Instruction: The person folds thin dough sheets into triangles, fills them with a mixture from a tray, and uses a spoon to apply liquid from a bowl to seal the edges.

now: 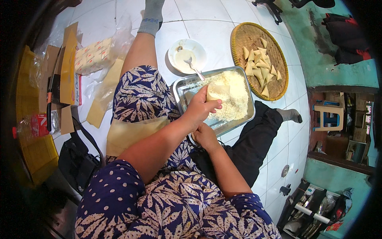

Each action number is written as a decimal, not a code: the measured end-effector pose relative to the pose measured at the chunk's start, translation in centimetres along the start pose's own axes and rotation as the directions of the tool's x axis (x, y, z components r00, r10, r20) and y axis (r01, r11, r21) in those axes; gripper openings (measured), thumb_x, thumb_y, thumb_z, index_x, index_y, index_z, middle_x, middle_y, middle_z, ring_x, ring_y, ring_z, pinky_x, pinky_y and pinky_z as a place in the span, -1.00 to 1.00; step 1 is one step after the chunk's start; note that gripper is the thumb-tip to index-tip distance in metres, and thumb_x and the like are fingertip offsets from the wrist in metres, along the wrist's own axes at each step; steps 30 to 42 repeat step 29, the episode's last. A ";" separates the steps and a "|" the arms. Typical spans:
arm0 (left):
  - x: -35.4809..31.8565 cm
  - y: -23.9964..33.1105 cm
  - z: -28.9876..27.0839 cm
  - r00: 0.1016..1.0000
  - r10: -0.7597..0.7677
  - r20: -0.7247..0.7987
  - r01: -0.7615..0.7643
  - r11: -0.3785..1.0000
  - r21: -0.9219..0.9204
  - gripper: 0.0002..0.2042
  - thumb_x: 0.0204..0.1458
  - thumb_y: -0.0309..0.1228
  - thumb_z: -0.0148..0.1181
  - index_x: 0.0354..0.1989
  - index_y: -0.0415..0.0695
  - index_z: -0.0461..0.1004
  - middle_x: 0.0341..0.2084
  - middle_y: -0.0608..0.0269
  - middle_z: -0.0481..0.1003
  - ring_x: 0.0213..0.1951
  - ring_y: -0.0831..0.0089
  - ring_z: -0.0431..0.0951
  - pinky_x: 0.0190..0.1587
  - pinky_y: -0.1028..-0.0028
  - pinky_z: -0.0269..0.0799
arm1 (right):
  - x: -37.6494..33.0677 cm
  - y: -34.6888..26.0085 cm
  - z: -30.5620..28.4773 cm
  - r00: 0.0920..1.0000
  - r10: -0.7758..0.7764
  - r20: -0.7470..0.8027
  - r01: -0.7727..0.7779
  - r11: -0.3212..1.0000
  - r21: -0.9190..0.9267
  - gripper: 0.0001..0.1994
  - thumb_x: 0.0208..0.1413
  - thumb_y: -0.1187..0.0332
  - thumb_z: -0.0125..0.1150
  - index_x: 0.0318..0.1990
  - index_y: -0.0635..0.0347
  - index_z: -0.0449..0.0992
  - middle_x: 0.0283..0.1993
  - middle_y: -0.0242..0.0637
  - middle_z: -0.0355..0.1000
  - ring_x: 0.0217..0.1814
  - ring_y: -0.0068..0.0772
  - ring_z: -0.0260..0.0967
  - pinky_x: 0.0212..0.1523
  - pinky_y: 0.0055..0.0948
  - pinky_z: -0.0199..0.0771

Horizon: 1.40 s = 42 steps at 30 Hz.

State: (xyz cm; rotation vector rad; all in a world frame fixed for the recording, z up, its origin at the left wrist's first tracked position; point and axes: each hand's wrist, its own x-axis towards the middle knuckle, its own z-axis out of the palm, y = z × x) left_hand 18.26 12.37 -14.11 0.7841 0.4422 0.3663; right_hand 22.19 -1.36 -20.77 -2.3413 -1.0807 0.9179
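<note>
My left hand point(200, 106) holds a folded pastry wrapper point(216, 91) shaped like a pocket, with pale shreds at its opening. It is above a rectangular metal tray point(250, 104) heaped with pale yellow shreds point(234, 95) that look like grated cheese. Below my left wrist, my right hand point(207, 137) curls at the tray's near corner and appears to grip its rim; some fingertips are hidden. Flat pastry wrappers point(129, 137) lie across my left thigh. Beyond the tray, a white bowl point(173, 61) holds whitish paste and a metal spoon point(195, 68).
At the far right, a round woven tray point(235, 40) carries several folded triangular pastries point(260, 63). On the left are a wrapped package point(93, 55), open cardboard point(68, 65), an orange-and-black handled tool point(49, 101) and a black bag point(79, 159). My legs stretch out on white floor tiles point(199, 10).
</note>
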 end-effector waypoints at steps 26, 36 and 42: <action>-0.1 -1.7 0.3 0.981 -0.059 0.185 0.049 0.997 0.060 -0.38 -0.20 -0.63 0.16 0.15 -0.16 0.14 -0.15 0.32 0.38 -0.23 0.60 0.38 -0.31 0.60 0.31 | 0.4 1.7 1.1 0.984 -0.174 0.032 0.176 0.983 -0.046 -0.90 -0.15 0.45 0.06 -0.42 0.20 0.46 -0.42 -0.03 0.43 -0.31 0.01 0.39 -0.32 -0.19 0.36; -0.4 -1.0 0.5 0.968 -0.148 0.202 0.138 0.989 0.060 -0.35 -0.18 -0.64 0.15 0.18 -0.15 0.11 -0.11 0.31 0.37 -0.18 0.60 0.37 -0.30 0.61 0.31 | 2.0 4.8 2.8 0.969 -0.245 0.018 0.245 0.970 -0.007 -0.84 -0.13 0.43 0.08 -0.34 0.17 0.51 -0.38 0.02 0.45 -0.27 0.01 0.40 -0.30 -0.19 0.37; -0.4 -1.0 0.5 0.968 -0.148 0.202 0.138 0.989 0.060 -0.35 -0.18 -0.64 0.15 0.18 -0.15 0.11 -0.11 0.31 0.37 -0.18 0.60 0.37 -0.30 0.61 0.31 | 2.0 4.8 2.8 0.969 -0.245 0.018 0.245 0.970 -0.007 -0.84 -0.13 0.43 0.08 -0.34 0.17 0.51 -0.38 0.02 0.45 -0.27 0.01 0.40 -0.30 -0.19 0.37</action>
